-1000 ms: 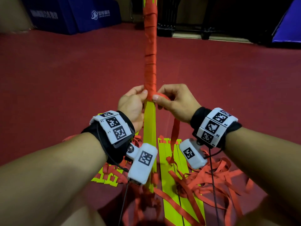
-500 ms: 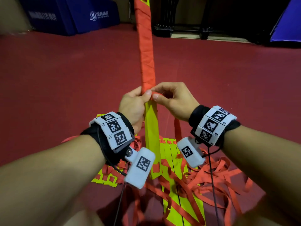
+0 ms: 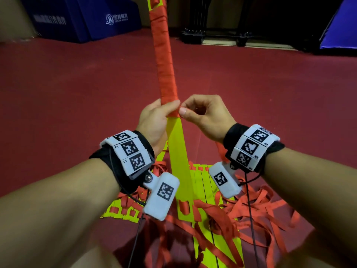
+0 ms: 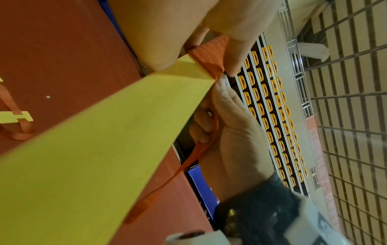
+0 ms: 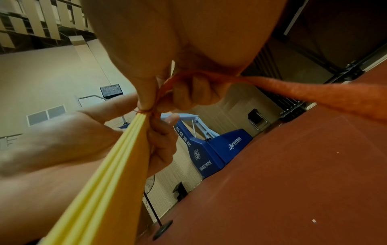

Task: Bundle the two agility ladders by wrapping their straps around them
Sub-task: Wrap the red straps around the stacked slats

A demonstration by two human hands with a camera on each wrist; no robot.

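one more turn of the flat orange woven strap [image 3: 165, 60] now sits lower on the upright stack of yellow plastic ladder rungs [image 3: 178, 151] than a second ago, left hand [image 3: 154, 120] clamping the wrap edge, right hand [image 3: 204, 115] pinching the strap tail beside it, so the bundling is advancing with bare yellow left below.

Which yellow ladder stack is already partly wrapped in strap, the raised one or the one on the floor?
The raised stack, held by the left hand, has tight red strap wound round its upper part. The floor stack lies flat among loose straps.
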